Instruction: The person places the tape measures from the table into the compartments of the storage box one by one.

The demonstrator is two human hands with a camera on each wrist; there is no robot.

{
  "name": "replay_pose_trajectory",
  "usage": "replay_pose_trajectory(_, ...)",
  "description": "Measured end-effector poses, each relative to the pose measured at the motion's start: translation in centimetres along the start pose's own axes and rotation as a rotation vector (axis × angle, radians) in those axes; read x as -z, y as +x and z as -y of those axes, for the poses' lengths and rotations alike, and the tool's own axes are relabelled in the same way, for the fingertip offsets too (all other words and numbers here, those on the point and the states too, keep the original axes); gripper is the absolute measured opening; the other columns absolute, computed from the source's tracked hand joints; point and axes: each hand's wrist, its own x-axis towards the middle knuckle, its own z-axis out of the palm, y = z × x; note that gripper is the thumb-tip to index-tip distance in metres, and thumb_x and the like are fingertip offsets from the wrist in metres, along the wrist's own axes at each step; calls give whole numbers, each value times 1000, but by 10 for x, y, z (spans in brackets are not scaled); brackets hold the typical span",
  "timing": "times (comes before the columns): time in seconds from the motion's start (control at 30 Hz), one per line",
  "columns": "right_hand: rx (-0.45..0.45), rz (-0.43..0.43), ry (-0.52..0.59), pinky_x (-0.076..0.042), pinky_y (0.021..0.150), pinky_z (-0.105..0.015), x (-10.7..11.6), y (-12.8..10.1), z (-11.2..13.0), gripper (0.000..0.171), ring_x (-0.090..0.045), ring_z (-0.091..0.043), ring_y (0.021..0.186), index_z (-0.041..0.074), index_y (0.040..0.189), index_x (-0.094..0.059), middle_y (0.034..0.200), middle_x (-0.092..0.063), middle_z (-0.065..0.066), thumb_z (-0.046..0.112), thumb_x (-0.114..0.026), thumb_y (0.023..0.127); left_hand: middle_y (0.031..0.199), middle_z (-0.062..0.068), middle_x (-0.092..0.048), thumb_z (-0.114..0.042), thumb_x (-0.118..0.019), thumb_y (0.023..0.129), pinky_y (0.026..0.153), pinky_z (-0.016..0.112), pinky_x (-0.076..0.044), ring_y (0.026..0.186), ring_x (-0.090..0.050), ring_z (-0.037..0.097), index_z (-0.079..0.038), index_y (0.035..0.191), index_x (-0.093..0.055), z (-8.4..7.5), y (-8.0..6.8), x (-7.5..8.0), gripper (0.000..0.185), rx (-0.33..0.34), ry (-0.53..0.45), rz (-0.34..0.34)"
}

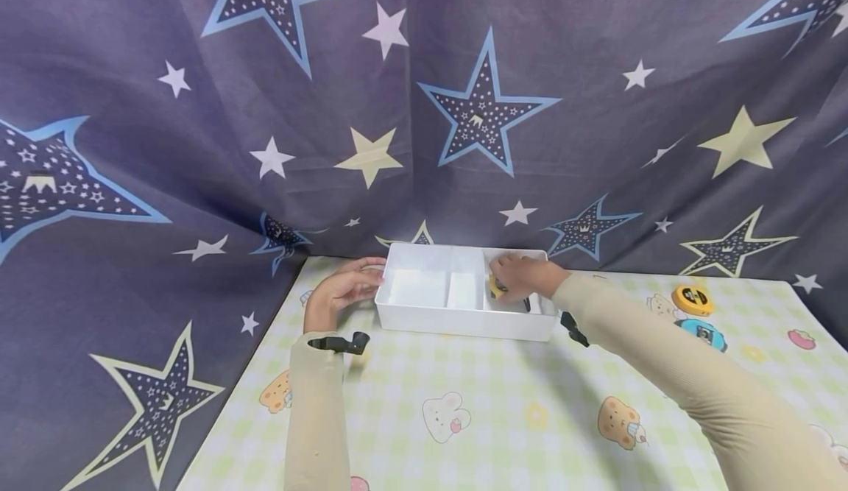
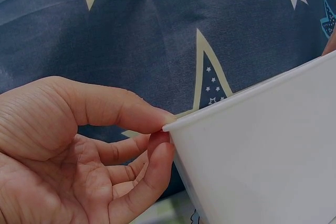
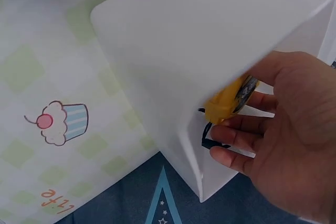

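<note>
A white divided box (image 1: pixel 464 322) stands near the back of the table. At its left end my left hand (image 1: pixel 347 286) pinches the rim corner between thumb and index finger, as the left wrist view shows of this hand (image 2: pixel 100 145). My right hand (image 1: pixel 526 276) reaches down into the box's right compartment. There it grips a yellow tape measure (image 3: pixel 227 103) with a dark face and a black wrist strap (image 3: pixel 209 141). The box wall hides part of the tape measure in the right wrist view.
To the right of the box lie another yellow tape measure (image 1: pixel 693 299) and a blue tape measure (image 1: pixel 702 334), close together. A checked cloth (image 1: pixel 503 417) covers the table. Behind it hangs a dark star-patterned curtain (image 1: pixel 450 204).
</note>
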Motion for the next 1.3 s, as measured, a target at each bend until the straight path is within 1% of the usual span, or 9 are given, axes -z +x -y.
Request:
replay_pose_trajectory(0.13,-7,34,11,-40,116,-50,3,1,-1,67,-42,-41,142,-3,145,-39,147,-47,-25,34,-67,97,102,-5,-66,9,-54,95,82,25,-55,90,-66,7,3,154,-30,0,-1,0,64,1,13,-5)
replay_pose_trajectory(0.3,-1,58,26,-40,117,-47,9,1,0,68,-47,-38,138,-2,146,-42,143,-52,-21,32,-71,94,101,-6,-66,9,-54,95,82,24,-55,89,-66,6,4,154,-29,0,0,0,65,0,5,-3)
replay_pose_trajectory(0.43,4,51,46,-48,106,-42,11,0,0,60,-56,-28,117,2,137,-50,124,-60,-12,31,-75,92,98,-6,-67,9,-53,95,81,25,-55,87,-67,6,5,154,-27,-1,0,-1,65,-4,-6,3)
replay_pose_trajectory(0.53,13,45,55,-51,92,-37,10,0,0,50,-54,-21,99,4,128,-55,110,-59,-7,28,-77,90,96,-7,-67,10,-52,95,80,24,-56,85,-67,6,5,154,-27,-1,0,0,64,-2,-17,6)
replay_pose_trajectory(0.6,20,40,52,-51,88,-36,10,0,0,47,-53,-19,93,5,123,-56,105,-59,-5,28,-78,89,94,-7,-67,10,-52,95,80,24,-55,84,-67,6,5,153,-27,0,0,0,63,-1,-22,8)
replay_pose_trajectory(0.8,-5,36,51,-52,91,-36,3,6,-3,50,-55,-19,97,8,125,-56,111,-62,-5,30,-80,88,92,-8,-66,9,-51,96,79,23,-55,83,-65,5,4,153,-27,1,1,1,62,-3,-12,10)
replay_pose_trajectory(0.97,39,-26,17,-53,87,-35,3,5,-7,51,-55,-19,96,10,122,-56,113,-62,-6,29,-83,83,95,-6,-66,9,-53,95,82,25,-55,87,-65,6,3,154,-29,0,1,0,63,0,-1,-2)
replay_pose_trajectory(1.17,28,-58,-60,-53,88,-41,7,2,-8,53,-55,-24,99,10,122,-57,114,-60,-5,31,-80,80,98,-5,-65,7,-55,95,83,25,-54,89,-64,7,4,155,-26,-1,0,0,67,5,10,0)
replay_pose_trajectory(1.3,11,-67,-76,-53,93,-45,7,-1,-6,55,-56,-25,102,9,125,-57,116,-61,-7,33,-78,81,107,-1,-64,7,-56,95,86,27,-53,96,-64,10,3,156,-27,0,0,1,68,15,24,-14)
